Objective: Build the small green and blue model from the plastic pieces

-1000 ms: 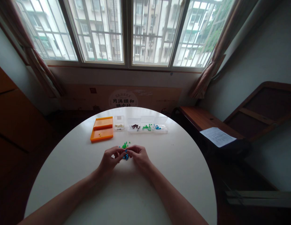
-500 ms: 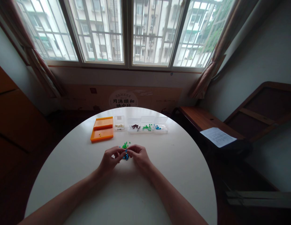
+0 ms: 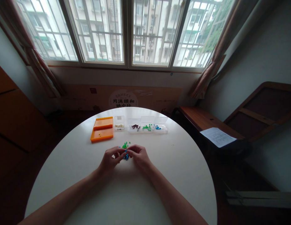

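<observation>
My left hand (image 3: 112, 158) and my right hand (image 3: 139, 155) meet over the middle of the table, each closed in a pinch. Between their fingertips shows a small blue piece (image 3: 126, 151), too tiny to make out its exact kind. Just below the fingers lies a little cluster of blue and dark pieces (image 3: 126, 157), partly hidden by the hands. Beyond the fingertips sits a small heap of bright green pieces (image 3: 125, 146) on the tabletop.
An orange tray (image 3: 102, 139) with a few yellow bits stands behind my left hand on the round white table (image 3: 108, 200). Right of it are a clear box (image 3: 119, 118) of cream pieces and clear open-lidded boxes (image 3: 147, 119) with dark, green and blue pieces. Papers (image 3: 218, 137) lie on a wooden bench.
Almost nothing differs. Both hands keep their place and their pinch, with at most a tiny shift at the fingertips.
</observation>
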`<state>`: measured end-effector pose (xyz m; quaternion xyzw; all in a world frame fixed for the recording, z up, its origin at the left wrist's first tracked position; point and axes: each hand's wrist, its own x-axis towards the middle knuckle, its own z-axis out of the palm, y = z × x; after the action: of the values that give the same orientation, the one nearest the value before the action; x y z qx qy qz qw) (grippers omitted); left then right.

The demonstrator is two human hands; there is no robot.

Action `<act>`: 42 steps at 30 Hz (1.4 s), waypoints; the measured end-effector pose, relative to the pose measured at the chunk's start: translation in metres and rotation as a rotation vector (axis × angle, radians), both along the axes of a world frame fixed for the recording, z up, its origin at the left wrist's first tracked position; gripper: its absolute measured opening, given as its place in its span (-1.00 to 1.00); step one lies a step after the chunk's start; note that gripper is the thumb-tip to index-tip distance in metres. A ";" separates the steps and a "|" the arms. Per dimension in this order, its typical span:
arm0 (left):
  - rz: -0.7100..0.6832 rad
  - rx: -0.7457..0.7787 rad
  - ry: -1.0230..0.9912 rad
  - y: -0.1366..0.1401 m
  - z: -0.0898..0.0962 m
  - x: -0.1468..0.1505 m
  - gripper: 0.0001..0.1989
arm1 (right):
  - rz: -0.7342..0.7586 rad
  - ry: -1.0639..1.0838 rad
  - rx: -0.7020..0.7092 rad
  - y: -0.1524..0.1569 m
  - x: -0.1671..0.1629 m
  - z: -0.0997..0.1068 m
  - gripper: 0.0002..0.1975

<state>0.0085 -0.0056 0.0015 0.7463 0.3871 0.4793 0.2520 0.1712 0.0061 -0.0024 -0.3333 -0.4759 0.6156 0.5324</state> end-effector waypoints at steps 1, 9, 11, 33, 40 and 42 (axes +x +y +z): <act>0.000 0.001 0.001 0.000 0.000 0.000 -0.83 | 0.002 -0.002 0.002 0.000 0.000 0.000 -0.78; 0.007 -0.006 0.000 -0.001 0.002 0.000 -0.84 | 0.004 -0.004 0.012 0.000 0.000 -0.002 -0.80; 0.004 -0.008 -0.002 -0.001 0.002 0.000 -0.83 | 0.005 -0.004 0.010 0.000 0.000 -0.001 -0.80; 0.016 -0.041 -0.002 -0.002 0.004 0.001 -0.87 | 0.009 0.006 -0.013 0.000 0.000 0.000 -0.83; 0.009 -0.048 -0.005 -0.002 0.001 0.000 -0.86 | 0.002 0.008 -0.015 0.000 -0.001 0.001 -0.85; 0.011 -0.049 -0.007 -0.002 0.001 0.000 -0.86 | 0.001 0.011 -0.018 0.000 -0.001 0.002 -0.85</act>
<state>0.0083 -0.0074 0.0028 0.7359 0.4022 0.4737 0.2690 0.1706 0.0058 -0.0007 -0.3343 -0.4677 0.6220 0.5317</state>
